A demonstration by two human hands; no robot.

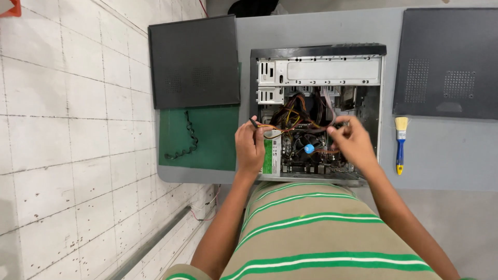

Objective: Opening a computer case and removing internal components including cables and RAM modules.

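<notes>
Cable bundle (290,124): runs sideways between both hands, above the open computer case (373,103).
Left hand (250,148): fingers clamped on its connector end.
Right hand (354,141): fingers pinched on its other end.

Case (316,52) on table (446,150); brush (400,142) right, mat (199,140) left.

Bare grey metal computer case (317,70), matt black side panels (194,62), matt green mat (205,140).
</notes>
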